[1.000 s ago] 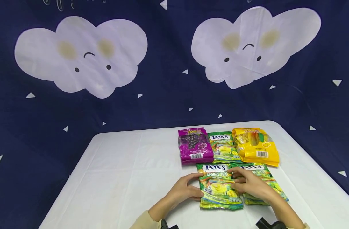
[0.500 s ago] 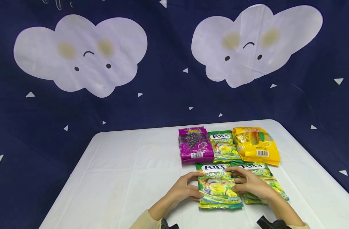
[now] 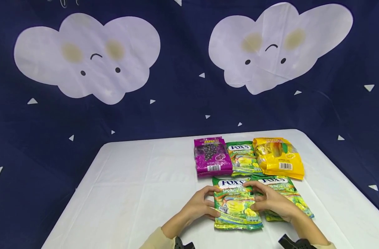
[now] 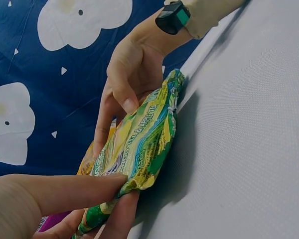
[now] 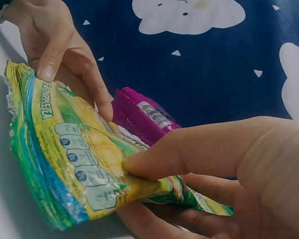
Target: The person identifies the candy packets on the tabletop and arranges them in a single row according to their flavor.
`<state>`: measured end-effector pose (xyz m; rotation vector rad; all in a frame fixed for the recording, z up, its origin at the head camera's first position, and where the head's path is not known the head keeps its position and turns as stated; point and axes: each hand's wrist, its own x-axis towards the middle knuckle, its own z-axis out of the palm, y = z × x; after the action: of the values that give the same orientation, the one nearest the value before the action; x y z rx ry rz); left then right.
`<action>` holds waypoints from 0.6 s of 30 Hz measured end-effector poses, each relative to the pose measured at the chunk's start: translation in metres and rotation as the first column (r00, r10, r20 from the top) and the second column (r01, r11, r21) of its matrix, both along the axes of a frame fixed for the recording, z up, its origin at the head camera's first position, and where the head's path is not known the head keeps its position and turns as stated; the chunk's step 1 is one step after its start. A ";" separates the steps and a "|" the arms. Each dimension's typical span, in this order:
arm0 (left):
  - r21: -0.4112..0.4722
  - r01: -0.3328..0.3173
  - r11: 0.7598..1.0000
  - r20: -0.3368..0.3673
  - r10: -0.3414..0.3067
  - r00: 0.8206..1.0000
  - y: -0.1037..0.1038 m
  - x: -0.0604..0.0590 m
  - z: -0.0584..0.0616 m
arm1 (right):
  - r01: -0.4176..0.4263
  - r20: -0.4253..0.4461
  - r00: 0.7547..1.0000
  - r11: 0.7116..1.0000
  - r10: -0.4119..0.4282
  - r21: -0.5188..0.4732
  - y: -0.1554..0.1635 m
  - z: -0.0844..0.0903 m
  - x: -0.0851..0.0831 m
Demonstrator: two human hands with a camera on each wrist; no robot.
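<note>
A green and yellow Fox's Spring Tea candy bag (image 3: 236, 204) lies front centre in the head view, its lower edge facing the person. My left hand (image 3: 197, 206) pinches its left edge, thumb on the printed face and fingers underneath, as the left wrist view (image 4: 35, 199) shows. The right hand (image 3: 275, 200) grips the opposite edge; in the right wrist view its thumb (image 5: 189, 147) presses the face while fingers curl below. Both wrist views show the bag raised off the white cloth at its lower end. A second Fox's bag (image 3: 296, 199) lies partly behind the right hand.
Behind stand a purple candy bag (image 3: 212, 157), another Fox's bag (image 3: 241, 159) and a yellow candy bag (image 3: 279, 159), side by side. They rest on a white-covered table (image 3: 121, 193). A dark blue cloth with clouds (image 3: 183, 86) hangs past its far edge.
The held bag's lower edge has shifted slightly toward the person, both hands keeping their grip. The head view has tilted a little, and the other bags stay put.
</note>
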<state>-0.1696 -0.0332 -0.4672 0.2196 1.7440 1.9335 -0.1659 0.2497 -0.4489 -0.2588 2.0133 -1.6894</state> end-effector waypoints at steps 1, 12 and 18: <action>0.000 0.001 1.000 0.000 -0.001 1.000 0.000 0.000 0.000 | 0.003 0.000 1.000 1.000 -0.003 0.002 0.000 0.000 0.000; -0.024 0.016 1.000 -0.011 -0.016 1.000 -0.001 0.002 0.003 | -0.032 -0.036 0.999 0.999 0.032 0.003 -0.001 0.000 0.000; -0.031 0.036 0.999 -0.033 -0.037 0.999 -0.002 0.001 0.005 | -0.024 -0.052 0.998 0.999 0.026 0.029 -0.003 0.000 -0.002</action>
<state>-0.1689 -0.0353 -0.4620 0.2726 1.7779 1.8859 -0.1682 0.2465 -0.4487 -0.3201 2.0623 -1.6533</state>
